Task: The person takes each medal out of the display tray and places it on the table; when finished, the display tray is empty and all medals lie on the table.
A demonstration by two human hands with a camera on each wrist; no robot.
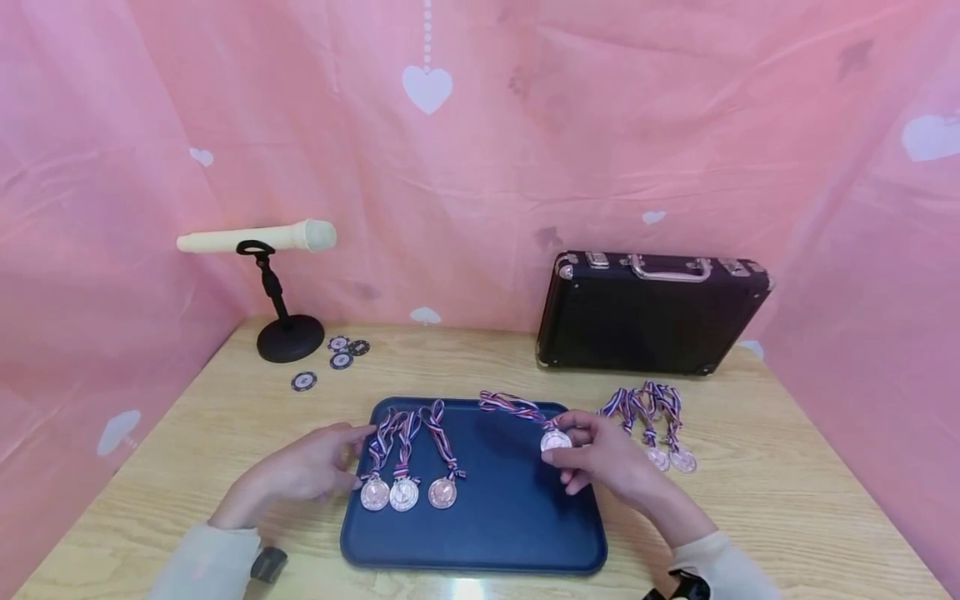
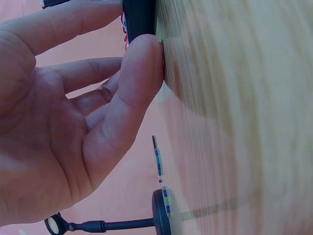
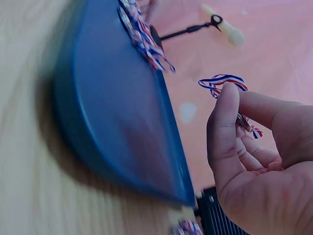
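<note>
A dark blue tray [image 1: 495, 525] lies on the wooden table. Three medals [image 1: 405, 493] with red, white and blue ribbons lie side by side on its left part. My right hand [image 1: 600, 454] pinches a fourth medal [image 1: 556, 440] above the tray's right side, and its ribbon [image 3: 221, 82] trails back over the far rim. My left hand [image 1: 315, 462] rests with relaxed fingers at the tray's left edge [image 2: 139, 19], its fingertips touching the rim beside the ribbons. Several more medals [image 1: 660, 425] lie on the table right of the tray.
A closed black case [image 1: 648, 312] stands at the back right. A cream microphone [image 1: 258, 239] on a black stand [image 1: 288, 337] is at the back left, with several poker chips [image 1: 337, 354] beside it. Pink cloth walls surround the table.
</note>
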